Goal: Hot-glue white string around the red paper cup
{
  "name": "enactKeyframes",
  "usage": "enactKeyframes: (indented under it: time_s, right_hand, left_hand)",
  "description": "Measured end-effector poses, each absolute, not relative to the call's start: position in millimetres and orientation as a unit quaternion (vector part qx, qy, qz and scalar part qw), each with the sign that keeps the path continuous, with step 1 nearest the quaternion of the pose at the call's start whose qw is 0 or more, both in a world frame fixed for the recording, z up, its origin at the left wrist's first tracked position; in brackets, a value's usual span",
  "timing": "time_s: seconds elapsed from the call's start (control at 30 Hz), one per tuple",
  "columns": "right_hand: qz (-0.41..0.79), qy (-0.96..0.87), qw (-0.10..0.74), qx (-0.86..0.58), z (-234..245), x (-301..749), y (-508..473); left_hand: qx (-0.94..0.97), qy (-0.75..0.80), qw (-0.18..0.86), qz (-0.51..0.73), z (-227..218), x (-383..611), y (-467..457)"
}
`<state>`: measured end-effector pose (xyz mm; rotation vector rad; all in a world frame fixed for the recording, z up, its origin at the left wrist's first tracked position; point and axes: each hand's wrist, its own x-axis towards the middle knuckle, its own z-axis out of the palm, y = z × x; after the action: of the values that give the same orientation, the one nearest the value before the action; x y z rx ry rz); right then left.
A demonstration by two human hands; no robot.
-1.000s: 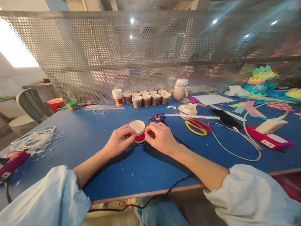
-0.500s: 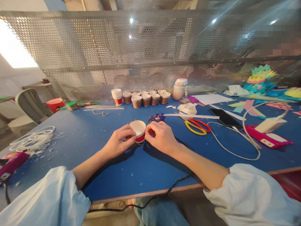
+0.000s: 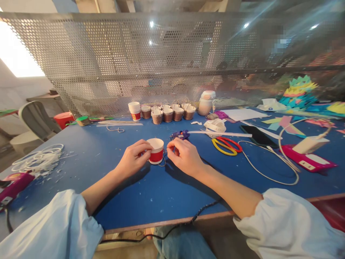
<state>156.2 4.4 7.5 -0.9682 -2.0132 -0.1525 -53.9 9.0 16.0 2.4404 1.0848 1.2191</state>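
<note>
The red paper cup (image 3: 156, 151) stands upright mid-counter (image 3: 151, 196); left hand (image 3: 132, 161) pinches its 9 o'clock wall; right hand (image 3: 185, 156), at 3 o'clock, pinches something too small to tell; likely light, crushable, so hold the rim gently.

Head view; forward-down over blue table (image 3: 107, 144); close

a blue table (image 3: 151, 194) carries a red paper cup (image 3: 156, 151), scissors (image 3: 225, 145), a black phone (image 3: 258, 135), brown cups (image 3: 169, 113) and white rings (image 3: 37, 158).
</note>
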Motion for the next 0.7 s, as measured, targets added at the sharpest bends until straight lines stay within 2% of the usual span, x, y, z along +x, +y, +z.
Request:
enactKeyframes:
  time_s: [0.33,0.53,0.63,0.7]
  right_hand:
    - [0.006,-0.806,0.426,-0.411,8.6,161.1,7.5]
    - [0.042,-0.822,0.423,-0.378,-3.3,161.3,10.6]
    - [-0.005,-0.844,0.4,-0.357,-7.6,161.9,12.7]
    - [-0.085,-0.871,0.361,-0.322,-2.9,162.0,18.0]
  left_hand:
    - [0.802,0.415,0.035,0.43,15.8,-57.8,15.3]
    - [0.788,0.459,-0.006,0.411,4.4,-62.2,27.9]
    - [0.779,0.481,-0.009,0.402,0.7,-64.9,33.0]
    - [0.779,0.491,-0.008,0.391,0.2,-66.0,35.1]
